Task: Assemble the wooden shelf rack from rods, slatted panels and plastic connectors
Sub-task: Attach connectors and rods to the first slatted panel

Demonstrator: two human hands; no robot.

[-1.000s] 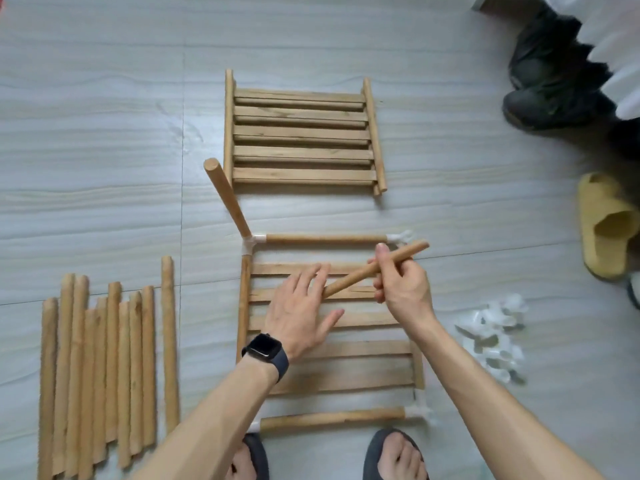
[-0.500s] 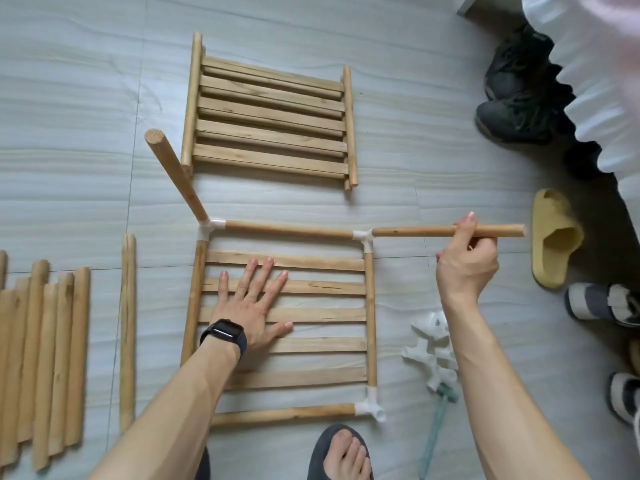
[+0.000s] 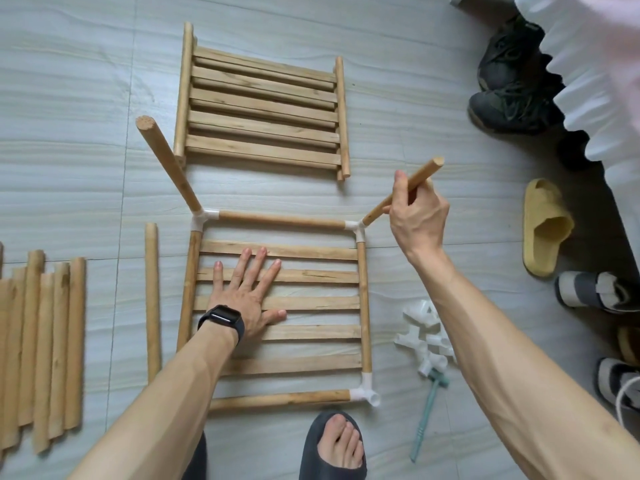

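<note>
- Wooden shelf rack (image 3: 311, 252), half-built: a square of pale round rods around a panel of flat slats, lying flat on the grey streaked floor tiles (image 3: 69, 116) just in front of the person's feet; its near left corner is hidden under the left forearm
- Left hand (image 3: 247, 292) lies flat on the slats, fingers straight and fanned wide, a black smartwatch (image 3: 221, 318) on the wrist
- Right hand (image 3: 417, 220) curls its fingers round a slanting round wooden rod (image 3: 424, 173); the rod's lower end meets the white plastic corner connector (image 3: 356, 227) at the far right corner, though how deep it sits cannot be made out
- At the far left corner another round rod (image 3: 169, 164) leans up out of its white connector (image 3: 204, 218), its cut end rough
- A second slatted wooden panel (image 3: 263, 109) lies beyond the rack, apart from it
- The row of loose wooden rods (image 3: 52, 341) on the left is cut off at the edge of view; a single rod (image 3: 152, 299) lies just beside the rack
- The heap of white plastic connectors (image 3: 420, 337) on the right is partly hidden behind the right forearm; a pale green small mallet (image 3: 427, 414) lies by it, its head hard to make out among them
</note>
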